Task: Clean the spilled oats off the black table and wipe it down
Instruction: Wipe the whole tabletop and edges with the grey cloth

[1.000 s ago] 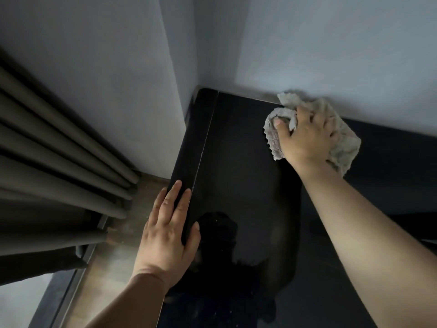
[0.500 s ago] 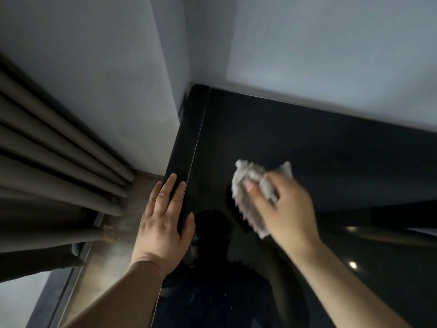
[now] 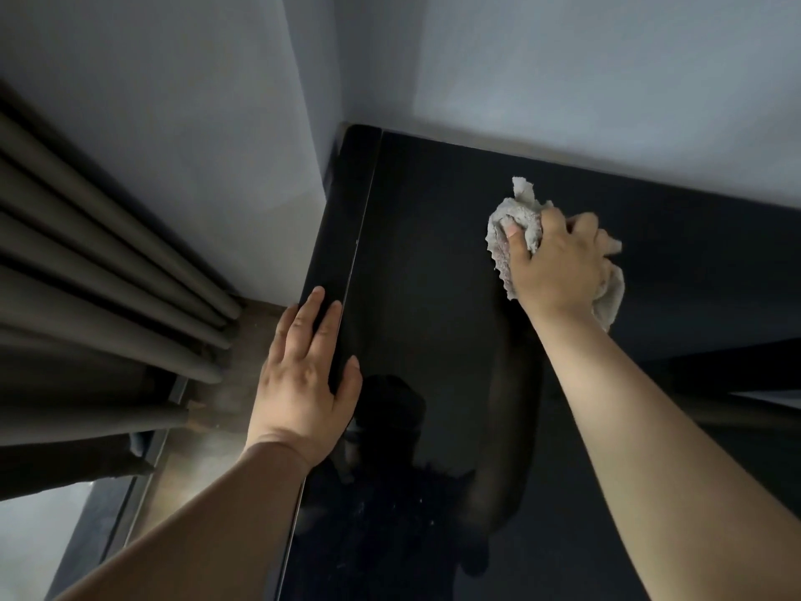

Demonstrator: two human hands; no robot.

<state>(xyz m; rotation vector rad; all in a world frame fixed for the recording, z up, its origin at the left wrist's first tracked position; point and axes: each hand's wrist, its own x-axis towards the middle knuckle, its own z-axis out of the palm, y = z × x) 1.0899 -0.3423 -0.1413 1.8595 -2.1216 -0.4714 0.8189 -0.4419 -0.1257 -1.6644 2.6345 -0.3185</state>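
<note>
The glossy black table (image 3: pixel 424 271) fills the middle and right, pushed into a corner of pale walls. My right hand (image 3: pixel 557 264) grips a crumpled light grey cloth (image 3: pixel 518 219) and presses it on the tabletop toward the far side. Part of the cloth shows behind the hand at its right. My left hand (image 3: pixel 303 379) lies flat with straight fingers on the table's left edge. A few tiny pale specks (image 3: pixel 359 509) show on the near tabletop; I cannot tell whether they are oats.
Grey-brown curtain folds (image 3: pixel 99 279) hang at the left, above a wooden floor strip (image 3: pixel 242 340). The walls (image 3: pixel 563 80) meet the table's far and left edges. The tabletop reflects my arms and head.
My right hand with the cloth swept from the far edge toward me, then back out to the far right. The left hand stayed on the table's edge.
</note>
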